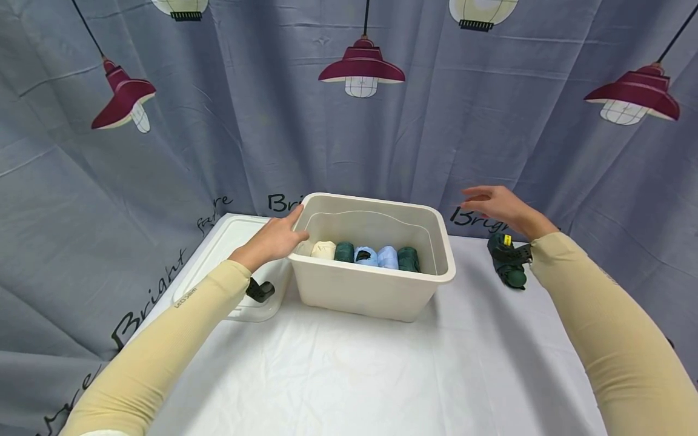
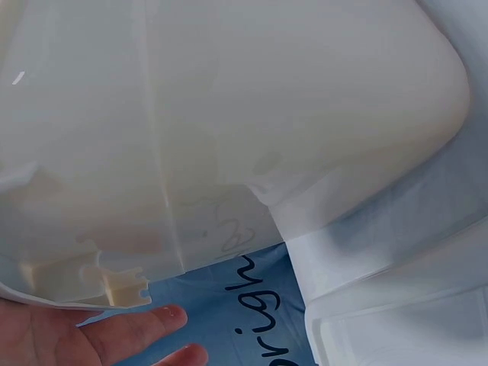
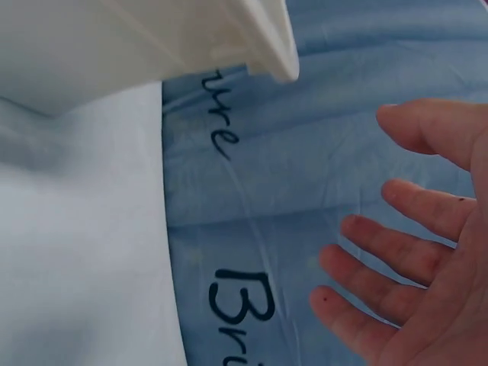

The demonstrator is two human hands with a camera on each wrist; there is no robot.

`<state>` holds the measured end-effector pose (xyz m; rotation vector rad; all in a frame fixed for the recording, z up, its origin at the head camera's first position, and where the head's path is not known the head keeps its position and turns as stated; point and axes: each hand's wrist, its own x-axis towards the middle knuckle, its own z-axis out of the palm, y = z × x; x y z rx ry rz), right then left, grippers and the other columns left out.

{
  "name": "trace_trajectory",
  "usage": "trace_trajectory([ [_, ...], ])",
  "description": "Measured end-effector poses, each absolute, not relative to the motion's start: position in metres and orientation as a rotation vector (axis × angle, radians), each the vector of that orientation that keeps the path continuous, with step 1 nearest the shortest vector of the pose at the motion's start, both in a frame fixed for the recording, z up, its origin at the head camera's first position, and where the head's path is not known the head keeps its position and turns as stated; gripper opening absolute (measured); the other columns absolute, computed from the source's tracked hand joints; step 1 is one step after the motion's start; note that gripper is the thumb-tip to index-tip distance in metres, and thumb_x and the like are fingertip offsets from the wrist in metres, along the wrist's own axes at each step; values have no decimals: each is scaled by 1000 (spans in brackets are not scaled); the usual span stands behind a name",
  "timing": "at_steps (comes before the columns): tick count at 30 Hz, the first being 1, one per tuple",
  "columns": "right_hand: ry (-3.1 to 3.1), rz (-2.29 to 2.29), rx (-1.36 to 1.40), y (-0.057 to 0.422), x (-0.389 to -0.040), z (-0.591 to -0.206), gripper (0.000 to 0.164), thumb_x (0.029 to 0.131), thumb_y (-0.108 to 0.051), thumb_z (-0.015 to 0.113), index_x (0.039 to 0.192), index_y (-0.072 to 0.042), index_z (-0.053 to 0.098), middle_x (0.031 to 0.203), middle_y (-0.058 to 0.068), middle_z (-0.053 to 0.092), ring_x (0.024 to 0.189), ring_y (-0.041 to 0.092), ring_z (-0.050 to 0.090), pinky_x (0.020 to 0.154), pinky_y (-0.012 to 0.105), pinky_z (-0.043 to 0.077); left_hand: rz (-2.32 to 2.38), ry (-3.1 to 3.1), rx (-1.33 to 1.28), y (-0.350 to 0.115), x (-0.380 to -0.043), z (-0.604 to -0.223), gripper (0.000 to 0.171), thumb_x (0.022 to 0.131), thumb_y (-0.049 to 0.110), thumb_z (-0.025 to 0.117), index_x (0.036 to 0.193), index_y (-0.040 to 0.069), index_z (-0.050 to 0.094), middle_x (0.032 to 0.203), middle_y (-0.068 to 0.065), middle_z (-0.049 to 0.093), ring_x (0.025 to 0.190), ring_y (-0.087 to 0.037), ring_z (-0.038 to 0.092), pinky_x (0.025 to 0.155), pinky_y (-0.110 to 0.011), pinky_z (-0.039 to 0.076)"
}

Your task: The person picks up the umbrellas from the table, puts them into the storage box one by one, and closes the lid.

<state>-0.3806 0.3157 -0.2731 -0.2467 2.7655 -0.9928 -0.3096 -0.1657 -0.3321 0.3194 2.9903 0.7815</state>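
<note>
A cream plastic storage bin without its lid stands on the table, holding a row of several rolled fabric bundles in cream, dark green and light blue. My left hand is at the bin's left rim, its thumb and index finger spread along the edge. In the left wrist view, fingers extend loosely by the rim. To the right of the bin, my right hand hovers in the air, holding nothing, with fingers apart. Below it lies a dark green rolled bundle, partly covered by the wrist camera.
The bin's white lid lies flat on the table to the left, partly behind my left arm. A white cloth covers the table. Close behind hangs a blue-grey curtain printed with red lamps and lettering.
</note>
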Motion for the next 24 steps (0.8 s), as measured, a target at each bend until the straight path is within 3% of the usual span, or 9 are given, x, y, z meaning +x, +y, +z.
trace_trajectory([
  [20, 2793, -952, -46, 360, -393, -315, 94, 94, -49, 66, 161, -3, 18, 156, 34, 29, 141, 52, 30, 112, 67, 28, 782, 2993, 306, -165, -310, -332, 78, 98, 39, 48, 164, 20, 10, 147, -25, 50, 110, -31, 56, 100, -49, 43],
  [22, 2806, -940, -16, 364, -394, -320, 93, 94, -49, 65, 160, -3, 19, 156, 34, 28, 141, 53, 29, 111, 69, 27, 778, 2994, 307, -165, -311, -333, 78, 98, 40, 47, 164, 20, 10, 141, -26, 55, 106, -30, 57, 97, -48, 44],
  [24, 2812, -937, 10, 369, -395, -326, 93, 94, -49, 65, 160, -2, 19, 156, 35, 27, 142, 53, 27, 111, 70, 26, 777, 2993, 303, -165, -311, -334, 79, 97, 41, 46, 164, 21, 10, 124, -26, 63, 96, -30, 58, 92, -46, 45],
])
